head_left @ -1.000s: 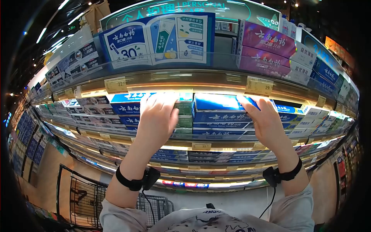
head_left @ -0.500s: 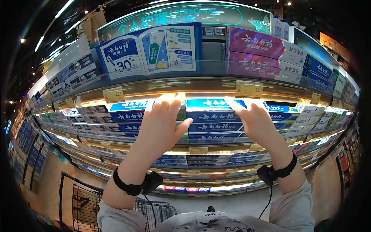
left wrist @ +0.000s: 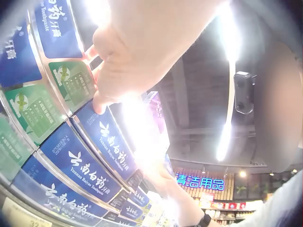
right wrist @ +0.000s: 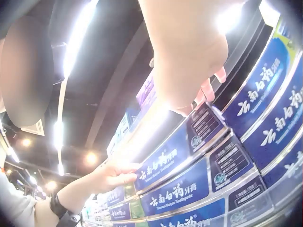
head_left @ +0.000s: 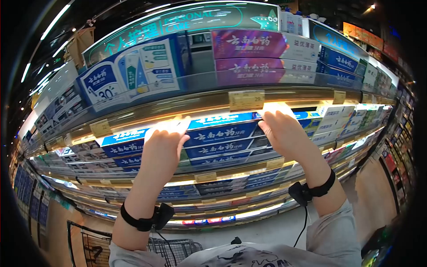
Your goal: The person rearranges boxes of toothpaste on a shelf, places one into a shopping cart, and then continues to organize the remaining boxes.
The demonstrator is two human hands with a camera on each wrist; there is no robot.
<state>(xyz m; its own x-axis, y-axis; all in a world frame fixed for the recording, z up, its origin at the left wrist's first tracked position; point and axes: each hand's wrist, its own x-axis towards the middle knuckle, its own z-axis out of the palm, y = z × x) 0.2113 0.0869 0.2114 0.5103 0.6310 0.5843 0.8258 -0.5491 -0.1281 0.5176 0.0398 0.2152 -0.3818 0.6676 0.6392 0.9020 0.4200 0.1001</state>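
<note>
In the head view, a stack of blue toothpaste boxes [head_left: 213, 137] lies on the lit shelf between my hands. My left hand [head_left: 162, 151] reaches in at the stack's left end, its fingertips washed out by glare. In the left wrist view its thumb [left wrist: 99, 103] is right at the upper blue box [left wrist: 105, 135], beside green-ended boxes [left wrist: 71, 80]. My right hand [head_left: 282, 133] is over the stack's right end. Seen from the right wrist, its fingers [right wrist: 207, 90] point down at the dark end of the top toothpaste box [right wrist: 165, 161].
Just above my hands runs a shelf edge with a yellow price tag [head_left: 247, 100]. Purple toothpaste boxes [head_left: 249, 44] and a blue display card [head_left: 129, 73] stand on the upper shelf. A black wire cart [head_left: 89, 242] is at the lower left.
My view has shifted right, so the shelf goods appear farther left. My left thumb, spread out half a second ago, now lies closer to the hand. Both hands stay at the stack's ends.
</note>
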